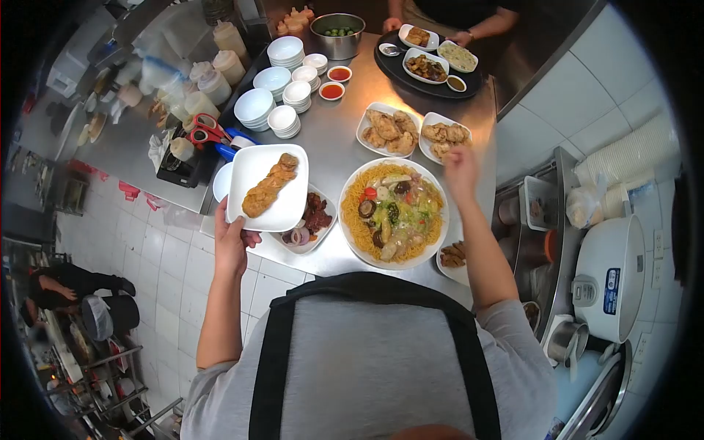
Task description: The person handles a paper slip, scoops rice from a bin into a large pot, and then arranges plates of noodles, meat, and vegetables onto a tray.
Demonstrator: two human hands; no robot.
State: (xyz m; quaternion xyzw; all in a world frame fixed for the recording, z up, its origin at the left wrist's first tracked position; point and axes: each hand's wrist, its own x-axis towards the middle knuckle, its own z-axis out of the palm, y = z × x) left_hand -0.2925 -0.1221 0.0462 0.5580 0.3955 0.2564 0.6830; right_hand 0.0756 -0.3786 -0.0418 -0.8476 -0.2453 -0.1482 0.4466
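Note:
My left hand (pixel 233 242) grips the lower left edge of a square white plate (pixel 253 165). A long golden-brown fried piece (pixel 271 185) lies on that plate, which is held above the counter edge. Partly under it is a dish of dark glazed meat (pixel 317 213) with onion slices. My right hand (pixel 462 170) is closed, with curled fingers, beside a plate of fried chicken (pixel 446 138); what it may hold is hidden. A second plate of fried chicken (pixel 390 132) stands to its left. Between my arms sits a large round plate of crispy noodles (pixel 396 209) topped with vegetables.
Stacked white bowls (pixel 254 106) and two red sauce dishes (pixel 332 91) stand at the back left. Red-handled scissors (pixel 207 130) sit in a black holder. Across the counter, a person's hand (pixel 460 39) is at a round black tray (pixel 411 84) of dishes. A rice cooker (pixel 609 275) is on the right.

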